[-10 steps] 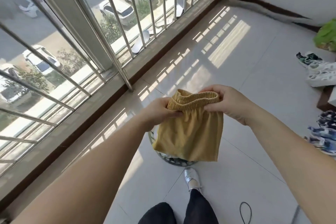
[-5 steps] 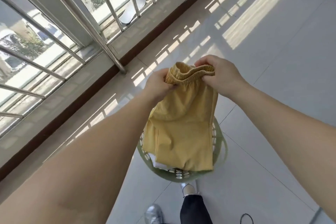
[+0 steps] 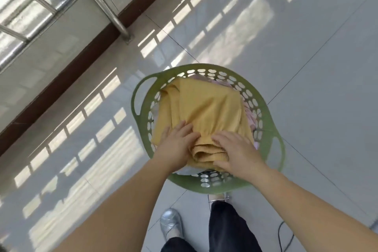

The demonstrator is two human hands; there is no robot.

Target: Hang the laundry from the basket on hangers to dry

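Note:
The yellow shorts [image 3: 204, 108] lie spread across the top of the green perforated laundry basket [image 3: 272, 129] on the floor, covering most of it. Their elastic waistband is bunched up between my two hands at the near side of the basket. My left hand [image 3: 178, 141] rests on the cloth with its fingers stretched out flat. My right hand [image 3: 233, 149] lies on the waistband's right end, fingers and thumb spread. Pink and white laundry [image 3: 250, 116] shows under the shorts at the basket's right edge. No hanger is in view.
The metal railing [image 3: 102, 0] and its brown-edged ledge run diagonally across the upper left. Pale floor tiles with sun stripes surround the basket. My silver shoes [image 3: 170, 223] and dark trouser legs stand just behind the basket; a thin black cable [image 3: 283, 235] lies at the lower right.
The shorts, held up by the waistband in both hands a second ago, have come down onto the basket. My fingers have loosened and now lie on the cloth. My view has tilted downward.

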